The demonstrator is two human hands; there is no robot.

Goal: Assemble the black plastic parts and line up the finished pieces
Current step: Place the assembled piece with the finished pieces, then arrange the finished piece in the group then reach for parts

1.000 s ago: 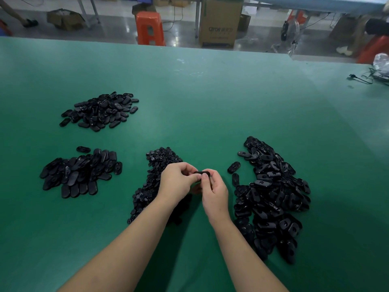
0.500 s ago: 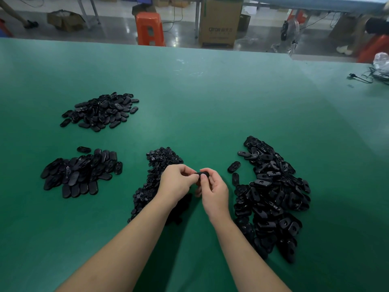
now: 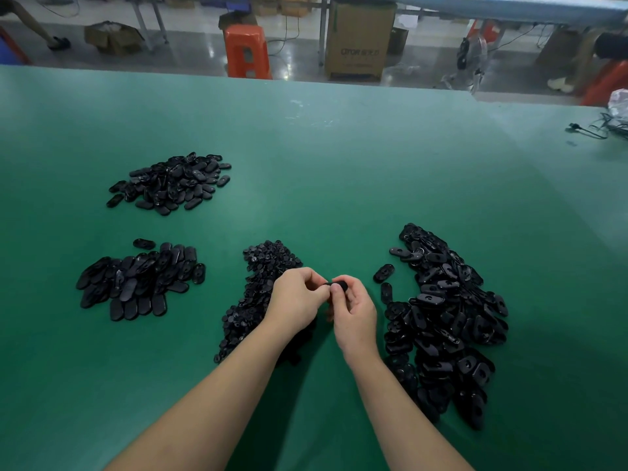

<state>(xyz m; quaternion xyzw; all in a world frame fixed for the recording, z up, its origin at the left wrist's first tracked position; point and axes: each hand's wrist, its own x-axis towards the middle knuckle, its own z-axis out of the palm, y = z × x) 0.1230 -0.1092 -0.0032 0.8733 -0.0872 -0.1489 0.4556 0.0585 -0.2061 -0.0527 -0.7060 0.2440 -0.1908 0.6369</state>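
Both hands meet over the green table (image 3: pixel 339 171) just above its surface. My left hand (image 3: pixel 295 300) and my right hand (image 3: pixel 353 307) pinch one small black oval plastic part (image 3: pixel 338 285) between their fingertips. A heap of small round black parts (image 3: pixel 261 283) lies under and left of my left hand. A large heap of black oval shells with holes (image 3: pixel 441 317) lies to the right. Two piles of smooth oval pieces sit on the left: a near pile (image 3: pixel 139 280) and a far pile (image 3: pixel 173 181).
Two loose oval shells (image 3: pixel 384 273) lie between my right hand and the big heap. Cables and a bag (image 3: pixel 608 124) sit at the table's far right. Beyond the far edge stand an orange stool (image 3: pixel 246 51) and a cardboard box (image 3: pixel 360 42).
The hands have stayed in place over the table; the fingers have shifted slightly on the small part held between them. The piles have not moved.
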